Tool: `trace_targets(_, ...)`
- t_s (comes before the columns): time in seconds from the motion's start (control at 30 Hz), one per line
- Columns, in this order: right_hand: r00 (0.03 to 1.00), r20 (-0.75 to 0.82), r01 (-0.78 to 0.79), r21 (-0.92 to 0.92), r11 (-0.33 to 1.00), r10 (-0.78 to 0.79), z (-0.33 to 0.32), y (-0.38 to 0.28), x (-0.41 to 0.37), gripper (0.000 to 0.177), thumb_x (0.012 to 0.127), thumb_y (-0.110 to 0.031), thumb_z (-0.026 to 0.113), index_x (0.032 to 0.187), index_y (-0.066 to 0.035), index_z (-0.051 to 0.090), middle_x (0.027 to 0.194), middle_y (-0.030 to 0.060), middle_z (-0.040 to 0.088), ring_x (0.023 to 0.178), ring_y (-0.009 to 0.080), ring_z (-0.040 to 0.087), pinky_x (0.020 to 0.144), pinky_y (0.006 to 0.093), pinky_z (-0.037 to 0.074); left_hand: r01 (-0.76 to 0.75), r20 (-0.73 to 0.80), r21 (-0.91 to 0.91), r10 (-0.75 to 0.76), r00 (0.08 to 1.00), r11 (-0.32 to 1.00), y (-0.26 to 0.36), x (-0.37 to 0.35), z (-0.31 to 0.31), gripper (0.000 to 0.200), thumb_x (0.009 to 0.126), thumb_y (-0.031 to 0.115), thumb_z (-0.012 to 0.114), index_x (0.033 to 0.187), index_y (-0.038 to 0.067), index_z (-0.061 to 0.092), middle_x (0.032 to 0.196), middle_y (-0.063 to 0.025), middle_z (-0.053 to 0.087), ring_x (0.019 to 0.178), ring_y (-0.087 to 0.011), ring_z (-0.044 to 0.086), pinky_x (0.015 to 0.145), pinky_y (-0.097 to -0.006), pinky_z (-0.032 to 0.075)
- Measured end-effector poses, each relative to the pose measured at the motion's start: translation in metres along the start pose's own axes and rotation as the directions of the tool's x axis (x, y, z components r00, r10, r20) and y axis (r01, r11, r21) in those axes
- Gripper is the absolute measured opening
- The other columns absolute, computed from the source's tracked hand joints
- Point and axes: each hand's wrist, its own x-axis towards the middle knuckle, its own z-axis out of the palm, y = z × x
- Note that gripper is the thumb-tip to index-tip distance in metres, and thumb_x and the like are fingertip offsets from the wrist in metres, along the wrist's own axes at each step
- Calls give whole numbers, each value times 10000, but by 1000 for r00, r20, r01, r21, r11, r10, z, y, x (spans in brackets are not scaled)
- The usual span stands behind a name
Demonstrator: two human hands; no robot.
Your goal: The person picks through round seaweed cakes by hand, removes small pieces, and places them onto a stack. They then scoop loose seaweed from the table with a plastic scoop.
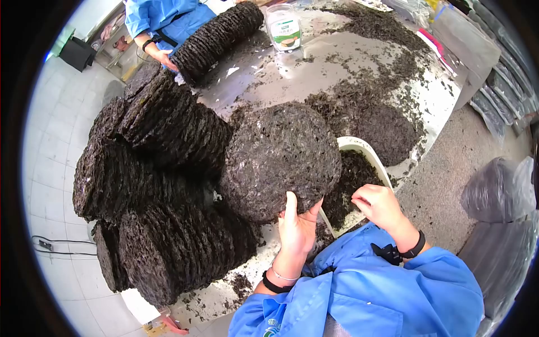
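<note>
My left hand (297,227) grips the lower edge of a round, dark cake of dried seaweed (281,160), thumb on the near face and fingers behind it. The cake is tilted so that its broad face is toward me. Over the right side of a white tub (368,147) is my right hand (379,205), its thumb and fingertips pinched together; what they hold, if anything, is too small to make out. Loose dark seaweed scraps (351,180) lie in the tub, just left of this hand.
Stacks of seaweed cakes (168,247) crowd the left. Another flat cake (386,135) lies right of the tub among scraps. Across the metal table (331,62), a co-worker's hand (164,58) touches a long seaweed roll (216,42) near a clear labelled container (284,31). Plastic-wrapped bundles (499,188) stand at right.
</note>
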Motion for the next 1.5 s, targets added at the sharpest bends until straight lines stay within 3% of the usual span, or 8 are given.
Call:
trace_targets(0.23,979,-39,151,794,589,-199,-86,-46,11,94,755,-45,769,808,-19,695,939,162,712,851,240,692,727,317,536,16,21,54,-17,1000,998,-1,-3,4,404,1032,267,481,1391,87,436,1380,-106,522,1234,-282,551,1029,-464,503)
trace_targets(0.37,368,-231,113,973,-204,-901,-114,-46,34,378,835,-182,781,1020,129,673,1058,311,650,897,388,668,800,480,544,21,43,63,-23,999,998,-1,-2,1,404,1029,272,488,1387,91,440,1382,-99,521,1232,-284,552,1034,-466,496)
trace_targets(0.47,849,-337,431,887,166,-406,-104,-44,25,259,838,-169,744,960,53,690,1007,223,675,934,324,649,783,382,535,7,49,75,-11,999,997,-2,-5,2,396,1027,272,495,1383,104,449,1370,-98,531,1230,-283,554,1028,-474,496)
trace_targets(0.7,975,-82,-7,919,395,208,-56,-21,47,421,915,-155,666,1283,11,545,1161,87,636,1019,146,606,906,295,492,84,34,110,-88,996,990,-2,-10,-6,391,1020,268,511,1372,106,462,1352,-97,545,1226,-276,554,1018,-505,489)
trace_targets(0.97,952,-260,90,739,668,159,-30,-35,46,277,855,-83,718,1112,12,676,1073,82,679,963,164,624,836,326,504,53,142,273,-95,985,960,7,-2,-3,714,949,468,570,1507,156,252,1497,-199,342,1336,-397,419,1053,-622,397)
trace_targets(1.03,791,-495,474,121,872,-360,-48,-50,55,410,666,-31,730,1071,-99,724,1012,79,693,886,243,645,779,341,526,64,355,135,-108,929,989,26,-7,-10,930,856,727,481,1536,169,179,1527,-198,303,1354,-446,384,1024,-666,400)
trace_targets(1.17,651,-51,709,-318,630,-758,-34,-61,43,419,739,-181,660,1157,-191,697,1176,50,641,1017,222,617,839,343,513,-133,-43,294,152,988,947,47,-32,-15,544,903,214,570,1390,9,439,1344,-131,553,1232,-289,535,998,-426,476)
trace_targets(1.5,901,-271,321,-109,941,-339,-41,-21,35,356,698,-74,775,1044,-50,693,1033,112,662,931,310,615,820,401,512,-280,-337,276,365,868,920,61,7,-72,557,888,39,604,1407,24,402,1363,-108,507,1217,-241,521,1044,-399,424)
